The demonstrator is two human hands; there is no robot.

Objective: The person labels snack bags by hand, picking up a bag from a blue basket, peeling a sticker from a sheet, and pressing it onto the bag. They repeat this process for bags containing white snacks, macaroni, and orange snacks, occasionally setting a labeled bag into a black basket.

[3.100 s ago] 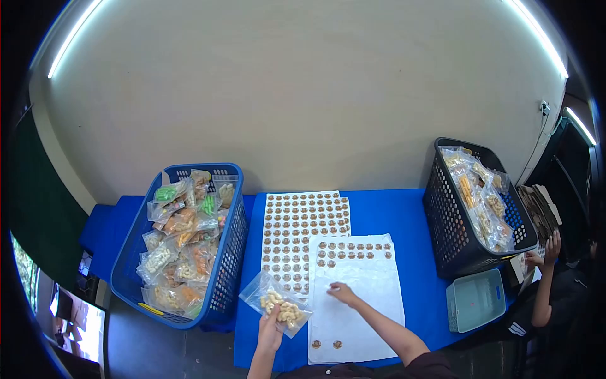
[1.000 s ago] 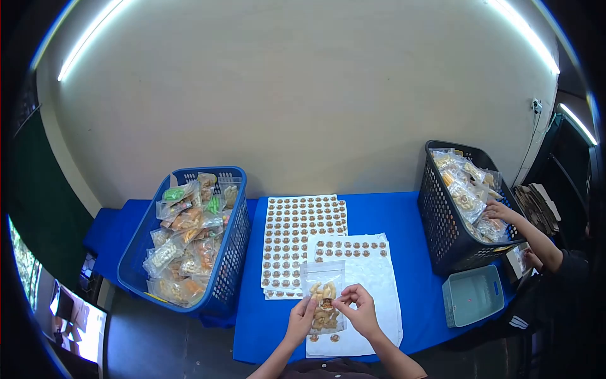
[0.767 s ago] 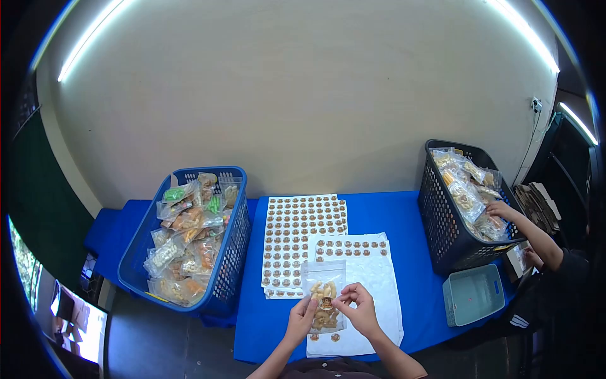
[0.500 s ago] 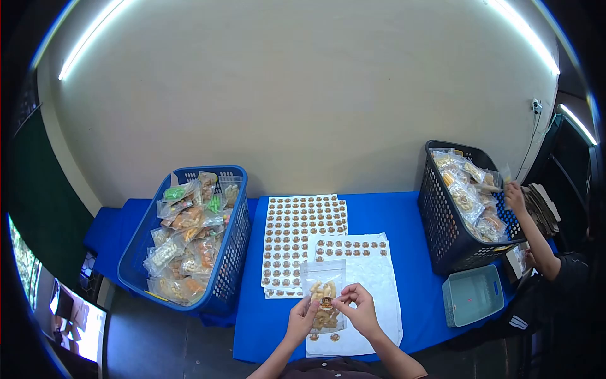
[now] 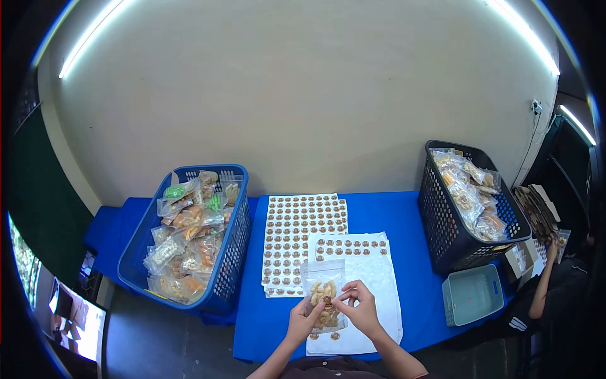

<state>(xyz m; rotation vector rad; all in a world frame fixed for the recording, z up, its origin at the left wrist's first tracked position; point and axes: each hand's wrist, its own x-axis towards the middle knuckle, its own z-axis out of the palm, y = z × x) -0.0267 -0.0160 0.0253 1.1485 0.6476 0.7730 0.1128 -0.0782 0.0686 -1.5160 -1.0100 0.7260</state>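
Observation:
A clear zip bag of pale, curled snacks is held upright above the table, directly in front of me. My left hand grips its left side, the thumb lying across the front. On the bag's right side is my right hand, fingers bent and pinched together, thumb tip against a round brown sticker on the bag's front. Both thumbs meet at this sticker and partly cover it. Under the bag lies a mostly bare white sticker sheet with a few round stickers left along its top and bottom.
Stacked full sticker sheets lie behind on the blue cloth. A blue basket of packed bags stands left, a black basket of bags right. Before the black one sits a grey-green tray. Another person's hand holds a bag far right.
My left thumb has shifted onto the sticker, and both hands stay in place around the bag. The other person's hand has moved from the black basket down and right with a bag.

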